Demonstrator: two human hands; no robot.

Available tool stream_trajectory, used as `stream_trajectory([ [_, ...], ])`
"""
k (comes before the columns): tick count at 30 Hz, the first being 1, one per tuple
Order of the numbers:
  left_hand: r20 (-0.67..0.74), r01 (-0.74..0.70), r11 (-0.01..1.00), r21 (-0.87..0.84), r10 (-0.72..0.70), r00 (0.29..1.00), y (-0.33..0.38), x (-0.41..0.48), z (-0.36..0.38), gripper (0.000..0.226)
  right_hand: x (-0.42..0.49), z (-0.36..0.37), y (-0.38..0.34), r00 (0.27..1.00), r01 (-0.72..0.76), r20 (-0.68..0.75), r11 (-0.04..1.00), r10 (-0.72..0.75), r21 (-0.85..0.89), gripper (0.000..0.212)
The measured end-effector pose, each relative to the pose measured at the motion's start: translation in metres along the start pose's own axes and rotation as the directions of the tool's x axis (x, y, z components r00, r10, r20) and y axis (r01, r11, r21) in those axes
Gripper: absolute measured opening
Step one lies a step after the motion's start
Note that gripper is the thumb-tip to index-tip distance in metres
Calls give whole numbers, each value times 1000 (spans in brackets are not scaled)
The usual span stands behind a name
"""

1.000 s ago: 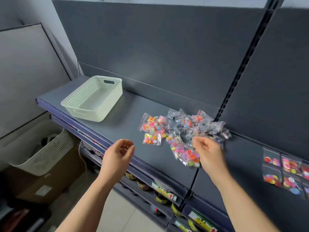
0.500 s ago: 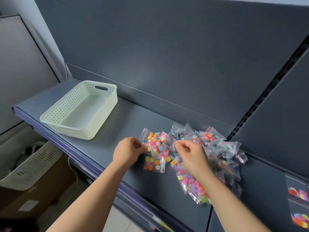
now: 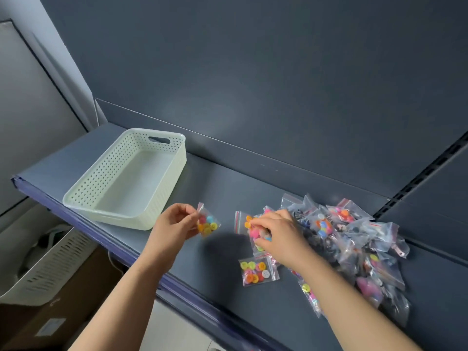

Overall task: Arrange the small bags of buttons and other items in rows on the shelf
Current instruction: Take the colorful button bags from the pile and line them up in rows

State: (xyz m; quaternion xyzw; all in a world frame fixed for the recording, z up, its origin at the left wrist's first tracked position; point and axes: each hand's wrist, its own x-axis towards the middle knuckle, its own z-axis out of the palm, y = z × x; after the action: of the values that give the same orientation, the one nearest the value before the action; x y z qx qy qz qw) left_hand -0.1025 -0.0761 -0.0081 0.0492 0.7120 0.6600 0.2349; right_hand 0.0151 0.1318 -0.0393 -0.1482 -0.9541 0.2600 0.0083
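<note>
- While left hand (image 3: 174, 225) pinches small button bag (image 3: 208, 224) just above shelf (image 3: 222, 191), right of white basket (image 3: 83, 198), right hand (image 3: 281, 236) curls fingers onto pink-button bag (image 3: 250, 230).
- That bag lies at left edge of bag pile (image 3: 354, 236).
- Flat button bag (image 3: 259, 271) lies alone, just nearer the shelf's front.

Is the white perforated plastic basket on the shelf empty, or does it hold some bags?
Empty: the white perforated plastic basket shows only its bare floor.
</note>
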Motion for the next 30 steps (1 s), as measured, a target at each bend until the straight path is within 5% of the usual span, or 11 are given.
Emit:
stream_trajectory([
  [7,186,-84,958,273,33,982,12,44,31,23,-15,-11,-11,946,-188,-161,880,282,437,12],
  [11,340,-271,635,723,14,940,-1,61,57,50,-39,-23,-19,902,-218,-182,777,391,590,9],
  [14,434,-403,486,775,53,899,-9,58,64,29,-56,-20,-21,857,-270,-155,684,492,677,7],
  [17,501,-474,613,632,143,854,-12,50,52,26,-70,-12,-26,826,-315,-132,643,548,698,8],
  [21,474,-303,899,318,126,872,-11,35,22,22,-81,11,-32,798,-476,-119,739,590,476,9],
  [26,438,-269,941,204,159,885,-9,15,-1,18,-79,24,-53,723,-638,-202,750,661,172,35],
  [30,461,-271,948,167,168,871,-8,5,-5,16,-79,28,-53,700,-624,-158,704,696,339,26],
])
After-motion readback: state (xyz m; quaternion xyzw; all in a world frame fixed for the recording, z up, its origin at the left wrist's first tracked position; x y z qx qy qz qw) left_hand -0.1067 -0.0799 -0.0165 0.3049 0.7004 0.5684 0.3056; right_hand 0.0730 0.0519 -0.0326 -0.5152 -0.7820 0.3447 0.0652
